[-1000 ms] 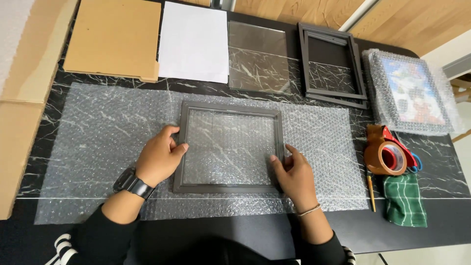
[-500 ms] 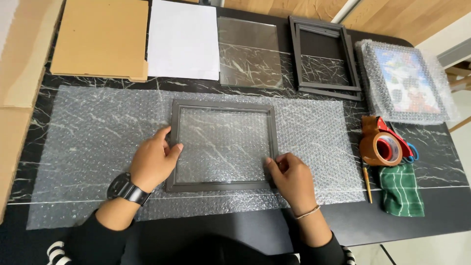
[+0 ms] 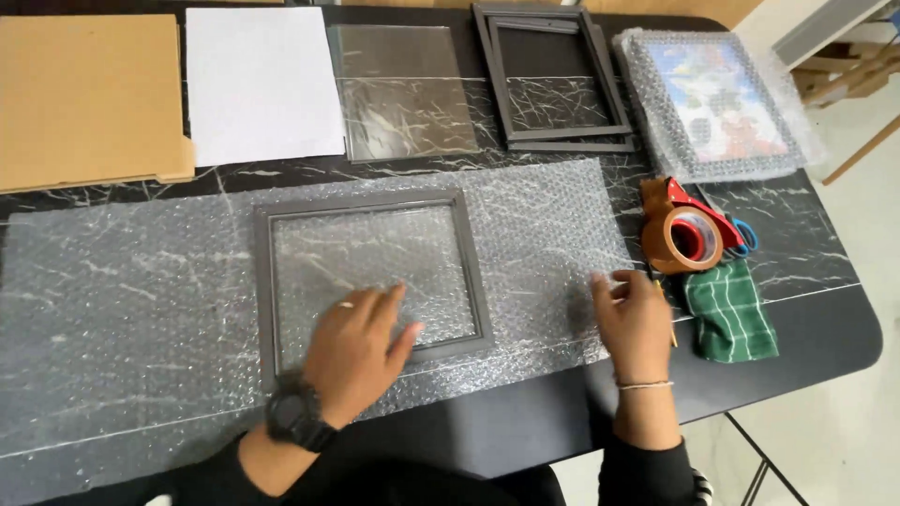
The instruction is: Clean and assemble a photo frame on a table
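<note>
Covering the lower rail of the grey picture frame [image 3: 370,281], the left hand [image 3: 361,351] lies flat and open on it, grip closed on nothing; the frame sits on the bubble wrap [image 3: 141,300] spread over the tabletop [image 3: 825,319]. The right hand [image 3: 636,319] hides the wrap's right edge, so I cannot tell whether its fingers pinch it. Half a second ago both hands flanked the frame; the right has since moved off toward the tape roll [image 3: 689,239].

Brown cardboard [image 3: 89,98], white sheet [image 3: 262,84], glass pane [image 3: 405,89], stacked dark frames [image 3: 558,80], tape dispenser [image 3: 689,234], green cloth [image 3: 729,309].
</note>
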